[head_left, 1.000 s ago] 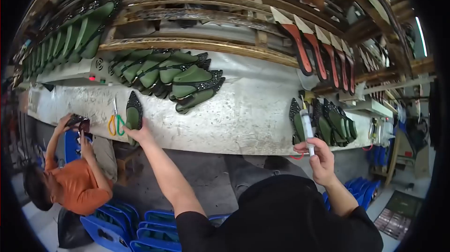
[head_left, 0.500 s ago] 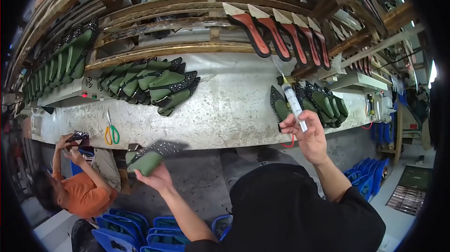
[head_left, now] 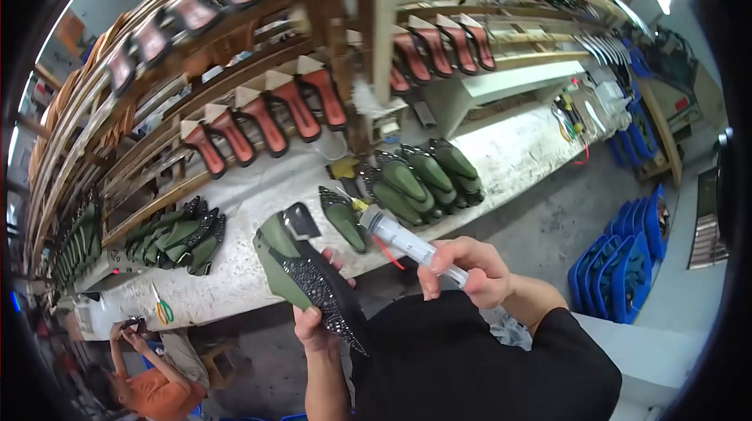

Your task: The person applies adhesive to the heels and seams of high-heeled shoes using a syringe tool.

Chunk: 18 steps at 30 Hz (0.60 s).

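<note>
My left hand (head_left: 315, 325) is closed round a green shoe last with a glittery black upper (head_left: 309, 276), its pointed toe aimed down and to the right. In my right hand (head_left: 474, 271) is a clear syringe (head_left: 409, 245), its tip pointing up and left, close to the heel end of the held last. Just behind the syringe tip, another green last (head_left: 342, 219) lies on the workbench (head_left: 266, 178). A cluster of similar lasts (head_left: 423, 182) rests to its right.
Slanted insoles (head_left: 270, 119) stand along the wooden rack (head_left: 180, 84). At the lower left a person in orange (head_left: 160, 393) works by scissors (head_left: 163, 310). More lasts (head_left: 176, 237) lie on the bench's left. Blue bins (head_left: 615, 276) stand on the floor at right.
The view has turned to the right. My left hand has raised the last and brought it beside the syringe, heel end now up. The syringe stays in my right hand, tilted further left.
</note>
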Motion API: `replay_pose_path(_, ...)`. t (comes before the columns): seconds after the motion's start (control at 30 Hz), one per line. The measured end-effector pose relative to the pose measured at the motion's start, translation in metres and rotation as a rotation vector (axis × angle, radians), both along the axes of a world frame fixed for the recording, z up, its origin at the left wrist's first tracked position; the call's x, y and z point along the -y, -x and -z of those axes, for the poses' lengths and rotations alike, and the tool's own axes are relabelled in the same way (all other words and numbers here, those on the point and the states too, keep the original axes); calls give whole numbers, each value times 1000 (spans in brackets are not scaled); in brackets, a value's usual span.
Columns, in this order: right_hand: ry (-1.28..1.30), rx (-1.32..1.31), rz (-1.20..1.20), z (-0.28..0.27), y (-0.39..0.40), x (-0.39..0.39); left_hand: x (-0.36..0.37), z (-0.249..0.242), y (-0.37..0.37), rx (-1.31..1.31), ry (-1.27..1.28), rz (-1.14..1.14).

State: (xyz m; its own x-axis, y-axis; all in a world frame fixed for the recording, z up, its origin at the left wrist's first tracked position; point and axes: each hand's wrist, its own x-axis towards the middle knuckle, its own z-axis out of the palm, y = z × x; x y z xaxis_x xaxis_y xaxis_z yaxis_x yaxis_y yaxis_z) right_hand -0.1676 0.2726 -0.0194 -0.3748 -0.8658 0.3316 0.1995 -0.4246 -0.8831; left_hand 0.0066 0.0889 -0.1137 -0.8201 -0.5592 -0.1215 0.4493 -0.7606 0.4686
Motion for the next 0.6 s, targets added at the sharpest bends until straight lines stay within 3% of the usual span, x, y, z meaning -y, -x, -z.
replay_pose_path(0.27,163,-362,39,-37,58,-94,-89,-77,74,35,118,158)
replay_pose_path(0.6,159,-468,3,-39,59,-124,-116,-83,84,45,237,203)
